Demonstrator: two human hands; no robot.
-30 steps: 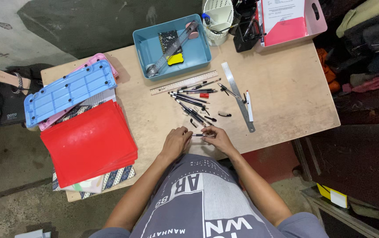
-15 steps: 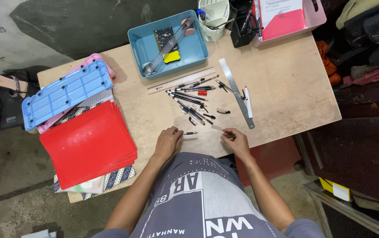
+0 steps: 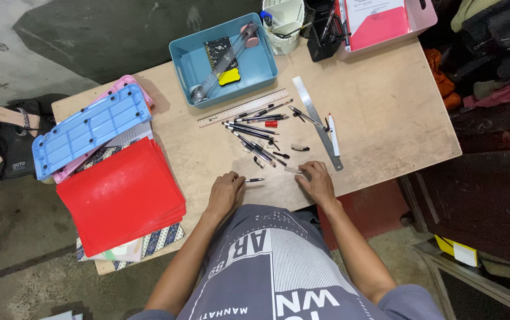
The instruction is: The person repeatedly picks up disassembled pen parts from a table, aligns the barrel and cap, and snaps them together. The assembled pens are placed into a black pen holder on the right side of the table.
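Note:
My left hand (image 3: 225, 191) rests on the wooden table (image 3: 379, 118) near its front edge, fingertips pinching a short thin black pen part (image 3: 255, 179) that points right. My right hand (image 3: 317, 182) lies a little to the right, its fingers closed on a pale, clear pen barrel (image 3: 293, 170). The two hands are apart. Just beyond them lies a loose pile of several black pens (image 3: 255, 135) with a red cap (image 3: 271, 124) and small caps scattered around it.
A wooden ruler (image 3: 243, 108), a metal ruler (image 3: 319, 124) and a white pen (image 3: 333, 134) lie by the pile. Behind stand a blue tray (image 3: 184, 65), white basket (image 3: 284, 21), black organiser (image 3: 325, 32) and pink bin (image 3: 418, 15). Red folders (image 3: 118, 192) and a blue perforated tray (image 3: 89, 131) fill the left.
The hands were close together over one pen a second ago. They have drawn apart, the right hand moving right with the pale barrel, the left keeping the black part.

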